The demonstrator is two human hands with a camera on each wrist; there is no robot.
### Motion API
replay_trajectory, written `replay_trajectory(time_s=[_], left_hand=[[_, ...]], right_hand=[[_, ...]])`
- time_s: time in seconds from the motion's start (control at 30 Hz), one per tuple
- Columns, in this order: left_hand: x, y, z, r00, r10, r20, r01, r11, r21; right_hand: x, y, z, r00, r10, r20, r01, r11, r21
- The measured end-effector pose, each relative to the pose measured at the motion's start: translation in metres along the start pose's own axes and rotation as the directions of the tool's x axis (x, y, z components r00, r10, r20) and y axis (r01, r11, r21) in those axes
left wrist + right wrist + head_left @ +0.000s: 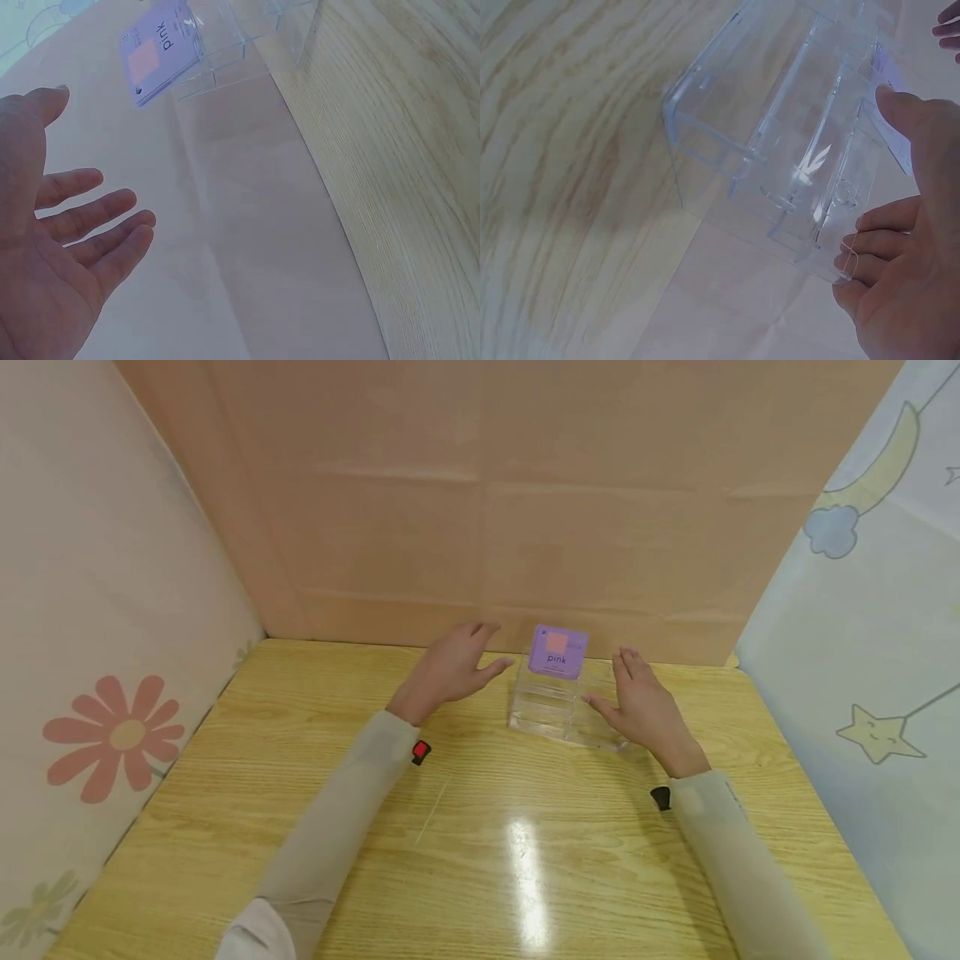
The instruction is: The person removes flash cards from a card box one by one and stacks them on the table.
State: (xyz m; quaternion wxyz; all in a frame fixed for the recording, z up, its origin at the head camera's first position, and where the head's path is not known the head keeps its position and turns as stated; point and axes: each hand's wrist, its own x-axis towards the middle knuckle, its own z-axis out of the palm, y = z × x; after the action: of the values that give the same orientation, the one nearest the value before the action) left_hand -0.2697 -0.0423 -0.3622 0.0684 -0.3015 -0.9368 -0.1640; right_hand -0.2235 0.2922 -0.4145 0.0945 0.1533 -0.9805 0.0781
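On a table (600, 860), a rack (542, 710) bearing a card (558, 652) stands between an empty, relaxed left hand (452, 665) and a nearer, equally loose right hand (647, 708)

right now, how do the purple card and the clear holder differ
The purple card is opaque and coloured, while the clear holder is see-through. The card is the smaller of the two; the holder is wider and deeper. The card is a flat piece at the holder's back, whereas the holder is divided into compartments and stands on the table. Both have straight edges.
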Motion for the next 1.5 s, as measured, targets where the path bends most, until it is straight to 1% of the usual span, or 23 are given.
replay_trajectory(time_s=[0.33,0.67,0.83,0.97,1.17,1.3,1.5], left_hand=[[0.005,0.008,0.0,0.999,0.037,-0.001,-0.037,0.999,0.007],[0.013,0.014,0.006,0.999,0.045,0.017,-0.045,0.997,0.055],[0.016,0.019,0.011,0.997,0.069,0.022,-0.071,0.994,0.08],[0.02,0.024,0.016,0.995,0.093,0.028,-0.096,0.991,0.099],[0.024,0.032,0.019,0.991,0.125,0.047,-0.131,0.978,0.164],[0.027,0.035,0.02,0.988,0.151,0.03,-0.154,0.973,0.173],[0.032,0.038,0.02,0.989,0.148,0.02,-0.149,0.971,0.187]], right_hand=[[-0.001,-0.005,0.004,1.0,0.009,0.019,-0.008,0.999,-0.032],[-0.003,-0.006,0.006,0.999,-0.006,-0.035,0.003,0.998,-0.057],[-0.003,-0.007,0.008,0.999,0.01,-0.039,-0.012,0.999,-0.042],[-0.001,-0.009,0.008,0.999,0.042,-0.013,-0.042,0.999,-0.02],[0.0,-0.012,0.01,0.998,0.067,0.016,-0.067,0.998,0.015],[0.0,-0.011,0.011,0.998,0.066,0.006,-0.066,0.997,0.032],[0.002,-0.011,0.013,0.998,0.058,-0.021,-0.057,0.998,0.038]])
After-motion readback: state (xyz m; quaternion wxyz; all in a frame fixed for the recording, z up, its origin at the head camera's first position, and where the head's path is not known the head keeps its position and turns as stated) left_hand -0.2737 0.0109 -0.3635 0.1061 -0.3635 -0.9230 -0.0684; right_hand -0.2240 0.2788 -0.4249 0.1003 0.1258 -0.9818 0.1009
